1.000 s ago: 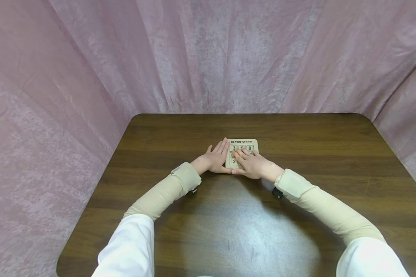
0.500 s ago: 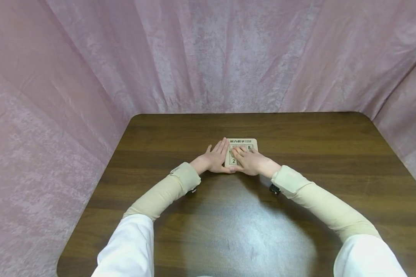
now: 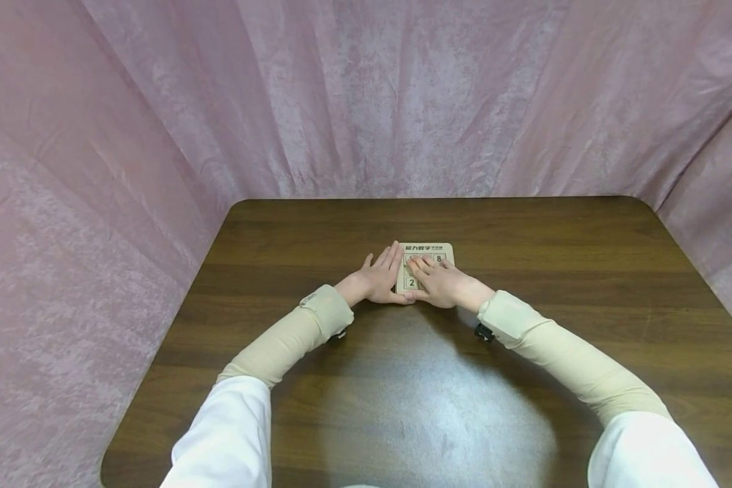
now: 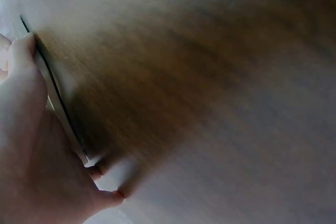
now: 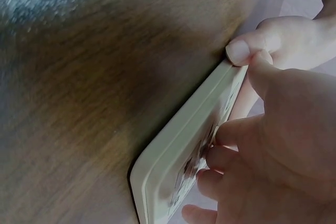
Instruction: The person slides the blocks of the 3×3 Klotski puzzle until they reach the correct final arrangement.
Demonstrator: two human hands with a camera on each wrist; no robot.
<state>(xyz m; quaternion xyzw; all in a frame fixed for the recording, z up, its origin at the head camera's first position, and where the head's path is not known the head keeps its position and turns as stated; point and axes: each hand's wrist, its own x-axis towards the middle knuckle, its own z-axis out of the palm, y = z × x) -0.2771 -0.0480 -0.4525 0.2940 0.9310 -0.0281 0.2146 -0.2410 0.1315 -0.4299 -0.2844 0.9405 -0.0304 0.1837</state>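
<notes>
A cream number slide puzzle [image 3: 423,248] lies flat on the table, with printed characters along its far edge. Numbered tiles fill its face; the 8 and the 2 [image 3: 411,283] show in the head view. My left hand [image 3: 379,279] rests along the puzzle's left side with straight fingers, its thumb along the near edge. Over the tiles lies my right hand [image 3: 444,286], its fingertips on the upper left tiles, which they partly hide. Both thumbs meet at the near edge, as the right wrist view shows beside the puzzle's rounded rim [image 5: 173,150].
The brown wooden table [image 3: 317,230] has rounded far corners and glare near its front. A pink curtain [image 3: 366,102] hangs directly behind and around it. Both wrists wear bands with small black devices [image 3: 483,332] underneath.
My right hand has shifted slightly left and forward over the tiles, covering the 3 and 6, and its thumb has come against the left thumb. The left hand and puzzle look nearly still.
</notes>
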